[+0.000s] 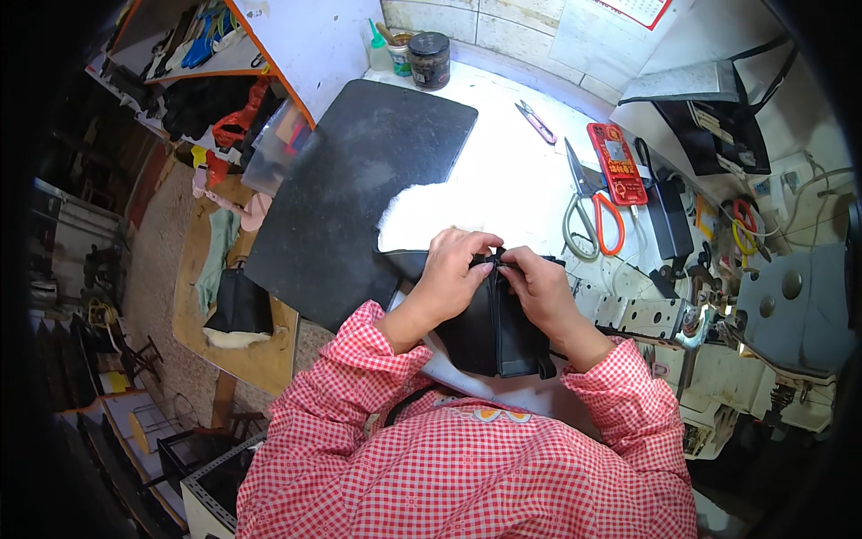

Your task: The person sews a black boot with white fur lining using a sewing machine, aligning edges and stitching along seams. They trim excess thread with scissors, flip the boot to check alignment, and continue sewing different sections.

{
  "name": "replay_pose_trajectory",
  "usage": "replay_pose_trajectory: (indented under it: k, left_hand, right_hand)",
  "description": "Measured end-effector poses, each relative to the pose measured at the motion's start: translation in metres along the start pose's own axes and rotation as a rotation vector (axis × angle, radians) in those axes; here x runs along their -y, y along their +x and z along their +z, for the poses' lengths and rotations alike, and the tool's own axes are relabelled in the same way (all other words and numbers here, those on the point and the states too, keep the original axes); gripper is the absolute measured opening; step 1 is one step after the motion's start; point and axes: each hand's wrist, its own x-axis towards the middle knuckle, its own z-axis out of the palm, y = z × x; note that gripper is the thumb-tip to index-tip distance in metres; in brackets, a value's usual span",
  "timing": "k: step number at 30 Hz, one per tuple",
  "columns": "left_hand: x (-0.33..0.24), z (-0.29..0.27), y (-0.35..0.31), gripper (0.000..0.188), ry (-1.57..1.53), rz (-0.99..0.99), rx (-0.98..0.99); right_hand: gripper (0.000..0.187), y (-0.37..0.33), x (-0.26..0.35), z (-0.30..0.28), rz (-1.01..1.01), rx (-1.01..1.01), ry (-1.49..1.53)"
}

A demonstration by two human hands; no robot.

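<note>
A black leather-like piece point(476, 325) with white fleece lining point(422, 218) lies at the near edge of the white table, close to my body. My left hand point(452, 274) pinches its upper edge, thumb and forefinger together. Right beside it, my right hand point(544, 292) grips the same edge, its fingertips almost touching the left ones. Between them is a small dark part whose kind I cannot make out. A straight dark seam or strip runs down the piece from my fingers towards me. The fleece spreads out beyond my left hand.
A black mat point(359, 180) covers the table's left. Scissors point(582, 211), small thread snips point(537, 123) and a red phone point(617, 163) lie at the right. A dark jar point(429, 61) stands at the back. A sewing machine point(646, 316) is close on the right.
</note>
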Motion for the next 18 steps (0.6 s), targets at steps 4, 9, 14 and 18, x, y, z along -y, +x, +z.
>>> replay_pose_trajectory:
  k: [4, 9, 14, 18]
  left_hand:
    - [0.002, 0.002, -0.001, 0.038, 0.012, 0.001, 0.004]
    - [0.004, 0.004, -0.002, 0.036, 0.016, -0.005, -0.023]
    - [0.006, 0.005, -0.001, 0.034, 0.029, 0.03, -0.049]
    - [0.006, 0.006, 0.0, 0.035, 0.007, -0.009, -0.047]
  right_hand:
    - [0.015, 0.001, 0.001, -0.005, 0.075, 0.066, 0.068]
    - [0.014, 0.003, 0.0, -0.002, 0.146, 0.071, 0.099]
    - [0.012, 0.002, -0.004, 0.011, 0.027, -0.051, -0.054]
    - [0.012, 0.002, -0.007, 0.015, -0.063, -0.096, -0.114]
